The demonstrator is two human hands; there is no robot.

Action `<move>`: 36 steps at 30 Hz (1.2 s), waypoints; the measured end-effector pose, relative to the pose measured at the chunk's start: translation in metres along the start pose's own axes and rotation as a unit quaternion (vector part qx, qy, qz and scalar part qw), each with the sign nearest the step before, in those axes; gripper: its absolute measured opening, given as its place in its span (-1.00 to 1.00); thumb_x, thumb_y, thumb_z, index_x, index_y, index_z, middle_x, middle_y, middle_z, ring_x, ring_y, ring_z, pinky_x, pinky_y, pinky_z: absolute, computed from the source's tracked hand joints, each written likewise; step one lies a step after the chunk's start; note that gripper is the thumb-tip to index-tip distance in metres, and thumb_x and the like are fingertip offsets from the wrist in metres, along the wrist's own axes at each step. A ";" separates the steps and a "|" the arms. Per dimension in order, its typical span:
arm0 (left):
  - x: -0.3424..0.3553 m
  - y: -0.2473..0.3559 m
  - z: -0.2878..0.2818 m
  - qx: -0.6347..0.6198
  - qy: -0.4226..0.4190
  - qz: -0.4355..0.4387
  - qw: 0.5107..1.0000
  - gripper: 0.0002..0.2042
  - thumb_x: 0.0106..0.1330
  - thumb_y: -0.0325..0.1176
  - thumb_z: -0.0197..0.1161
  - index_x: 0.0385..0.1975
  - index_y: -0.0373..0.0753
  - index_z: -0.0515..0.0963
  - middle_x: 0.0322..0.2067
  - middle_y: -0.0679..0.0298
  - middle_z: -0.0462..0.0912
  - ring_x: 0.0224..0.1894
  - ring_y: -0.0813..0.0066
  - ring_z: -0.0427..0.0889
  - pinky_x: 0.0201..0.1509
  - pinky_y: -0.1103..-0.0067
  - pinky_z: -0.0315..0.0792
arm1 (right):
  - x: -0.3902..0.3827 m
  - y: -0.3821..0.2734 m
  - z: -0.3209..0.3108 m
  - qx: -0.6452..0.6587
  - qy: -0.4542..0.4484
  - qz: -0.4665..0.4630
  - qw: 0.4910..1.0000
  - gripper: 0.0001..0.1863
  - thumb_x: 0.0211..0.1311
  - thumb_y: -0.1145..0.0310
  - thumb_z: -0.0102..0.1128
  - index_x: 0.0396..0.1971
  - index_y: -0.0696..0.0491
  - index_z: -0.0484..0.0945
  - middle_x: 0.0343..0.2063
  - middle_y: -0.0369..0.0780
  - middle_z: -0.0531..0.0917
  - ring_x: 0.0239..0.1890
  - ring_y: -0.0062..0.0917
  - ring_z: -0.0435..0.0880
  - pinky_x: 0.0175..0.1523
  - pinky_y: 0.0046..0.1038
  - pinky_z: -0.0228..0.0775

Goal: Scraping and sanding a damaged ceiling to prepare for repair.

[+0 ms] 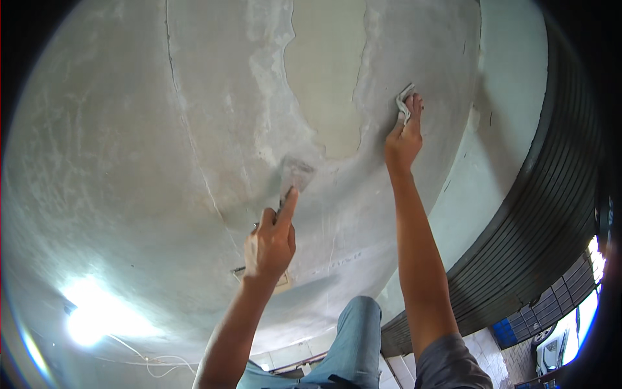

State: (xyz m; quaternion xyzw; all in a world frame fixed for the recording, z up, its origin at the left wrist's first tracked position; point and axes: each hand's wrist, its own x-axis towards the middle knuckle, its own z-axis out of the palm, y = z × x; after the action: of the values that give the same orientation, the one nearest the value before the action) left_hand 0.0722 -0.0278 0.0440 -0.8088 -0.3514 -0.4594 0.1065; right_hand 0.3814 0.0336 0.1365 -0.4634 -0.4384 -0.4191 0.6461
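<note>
My left hand (pixel 271 243) is closed round the handle of a putty knife (pixel 297 172), its index finger stretched along the tool. The broad blade lies against, or very close to, the grey plastered wall (pixel 155 142), just below and left of a bare beige patch (pixel 327 71) with ragged edges. To the right of that patch, my right hand (pixel 405 144) is raised, its fingers bent over a crumpled whitish cloth (pixel 405 102) at the wall. The palm side of this hand is hidden.
Long cracks run down the wall on the left. A bright lamp (pixel 87 318) with a white cable (pixel 155 366) shines at lower left. Below my left wrist sits a small wall box (pixel 283 280). On the right are a dark ribbed shutter (pixel 512 259) and a parked white car (pixel 552 350).
</note>
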 end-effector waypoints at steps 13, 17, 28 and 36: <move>-0.033 -0.018 -0.010 0.014 -0.022 -0.018 0.999 -0.34 0.23 -0.58 0.21 0.39 0.04 0.42 -0.49 0.18 0.45 -0.62 0.26 0.56 -0.51 0.34 0.59 | -0.109 -0.022 -0.006 -0.007 -0.090 0.015 0.996 -0.25 0.02 0.78 -0.12 0.37 0.31 0.29 0.38 0.14 0.33 0.51 0.01 0.17 0.60 -0.05 -0.12; -0.011 -0.023 -0.015 0.001 0.019 0.012 1.000 -0.34 0.23 -0.60 0.19 0.39 0.02 0.41 -0.51 0.21 0.42 -0.64 0.30 0.51 -0.51 0.36 0.58 | -0.115 -0.076 0.004 0.049 -0.040 -0.018 0.998 -0.25 0.02 0.75 -0.08 0.36 0.27 0.33 0.39 0.14 0.32 0.49 0.04 0.18 0.58 -0.04 -0.07; -0.017 -0.017 -0.004 -0.010 -0.005 0.005 1.000 -0.33 0.22 -0.61 0.20 0.38 0.05 0.42 -0.49 0.16 0.46 -0.60 0.21 0.57 -0.50 0.33 0.56 | -0.108 -0.003 -0.009 -0.034 0.000 0.157 0.987 -0.48 0.41 0.52 -0.08 0.36 0.19 0.34 0.34 0.11 0.39 0.42 0.03 0.32 0.53 -0.15 0.11; -0.027 -0.015 0.008 -0.035 0.012 0.000 0.999 -0.34 0.24 -0.67 0.16 0.37 0.02 0.44 -0.47 0.13 0.50 -0.57 0.19 0.57 -0.49 0.29 0.49 | -0.134 -0.058 -0.030 0.116 -0.228 -0.212 0.943 -0.46 0.13 0.64 0.10 0.20 0.26 0.50 0.31 0.09 0.46 0.42 0.00 0.35 0.50 -0.07 0.19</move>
State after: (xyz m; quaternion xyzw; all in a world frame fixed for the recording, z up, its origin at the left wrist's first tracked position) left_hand 0.0586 -0.0252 0.0146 -0.8065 -0.3341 -0.4808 0.0825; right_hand 0.2962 0.0101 0.0164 -0.3648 -0.7076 -0.3755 0.4745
